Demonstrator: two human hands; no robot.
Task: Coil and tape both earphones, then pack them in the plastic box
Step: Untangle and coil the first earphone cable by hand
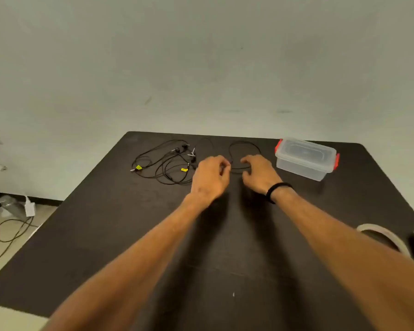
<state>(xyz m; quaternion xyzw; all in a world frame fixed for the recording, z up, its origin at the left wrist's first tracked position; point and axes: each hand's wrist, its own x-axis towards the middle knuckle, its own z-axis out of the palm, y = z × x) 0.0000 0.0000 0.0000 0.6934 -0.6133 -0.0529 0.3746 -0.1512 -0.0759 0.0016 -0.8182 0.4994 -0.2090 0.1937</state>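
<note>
Pinching a black earphone cable (243, 149) between curled fingers, the left hand (210, 175) hovered left of the lidded plastic box (305, 158); the right hand (258, 174), nearer that box, curled round the same looped cable; a tangled earphone (163, 161) lay farther left of the box.
</note>
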